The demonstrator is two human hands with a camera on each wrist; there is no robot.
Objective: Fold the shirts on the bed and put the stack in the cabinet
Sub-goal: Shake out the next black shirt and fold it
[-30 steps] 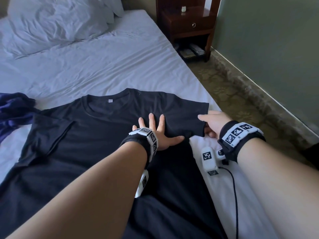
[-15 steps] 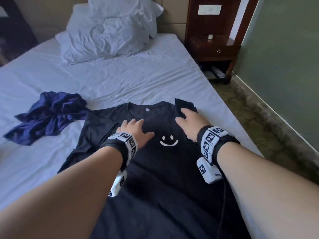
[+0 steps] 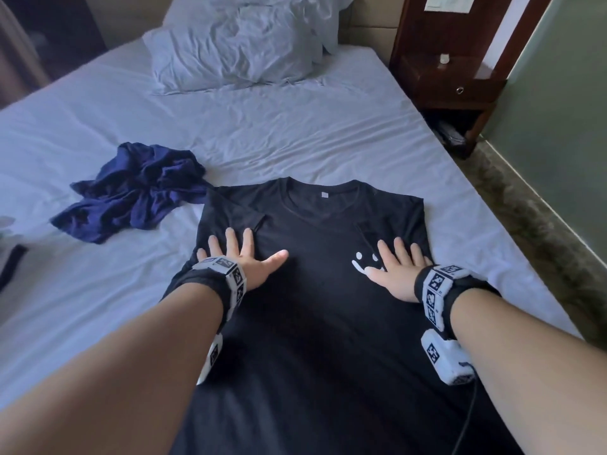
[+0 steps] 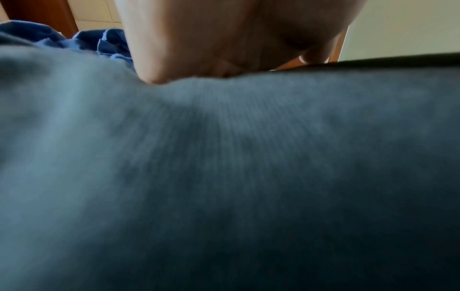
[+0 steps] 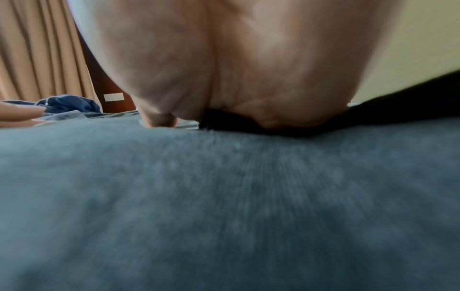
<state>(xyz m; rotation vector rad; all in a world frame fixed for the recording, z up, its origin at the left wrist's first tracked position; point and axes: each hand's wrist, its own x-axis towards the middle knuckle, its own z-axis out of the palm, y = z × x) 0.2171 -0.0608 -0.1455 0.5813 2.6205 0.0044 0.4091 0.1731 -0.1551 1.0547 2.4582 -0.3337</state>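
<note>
A black T-shirt (image 3: pixel 315 290) lies flat on the white bed (image 3: pixel 295 136), collar away from me, both sleeves folded in over its body. A white smiley print (image 3: pixel 359 261) shows near its right side. My left hand (image 3: pixel 241 259) presses flat on the shirt's left half with fingers spread. My right hand (image 3: pixel 395 269) presses flat on the right half, partly over the smiley. A crumpled dark blue shirt (image 3: pixel 138 188) lies on the sheet to the left. Both wrist views show only palm (image 4: pixel 224 39) (image 5: pixel 236 59) on dark cloth (image 4: pixel 224 177) (image 5: pixel 224 196).
Rumpled white pillows (image 3: pixel 243 44) sit at the head of the bed. A dark wooden nightstand (image 3: pixel 450 83) stands at the back right, beside a narrow floor strip (image 3: pixel 525 208) and green wall. A dark object (image 3: pixel 11 264) lies at the left edge of the bed.
The right hand folded the right sleeve inward over the shirt and let it go. Both hands then moved apart and now press flat on the shirt's two halves.
</note>
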